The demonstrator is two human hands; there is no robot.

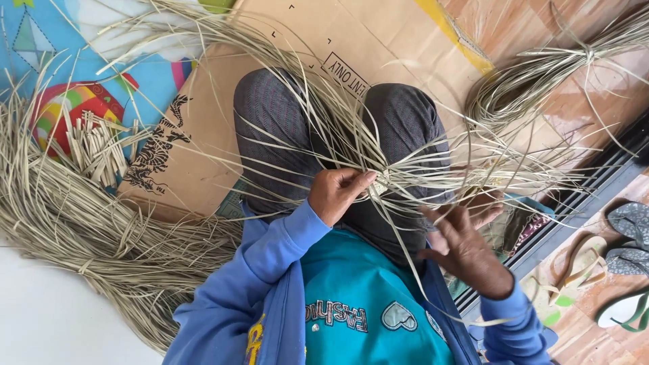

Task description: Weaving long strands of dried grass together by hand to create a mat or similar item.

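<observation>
From the head camera, the left hand (336, 194) pinches the woven knot of pale fibre strips (385, 181) over the lap, keeping the crossing tight. The right hand (465, 245), fingers spread, lifts loose strands aside; spare bundles (88, 223) lie within reach on the cardboard (203, 108).

- The left hand (336, 193) pinches a knot of pale dried grass strips (385, 177) over the person's lap.
- The right hand (465, 243) is spread open among the strands.
- A flattened cardboard box (203, 115) lies under the knees.
- A loose straw heap (81, 230) lies beside it.
- Sandals (625, 260) rest by the doorway.
</observation>
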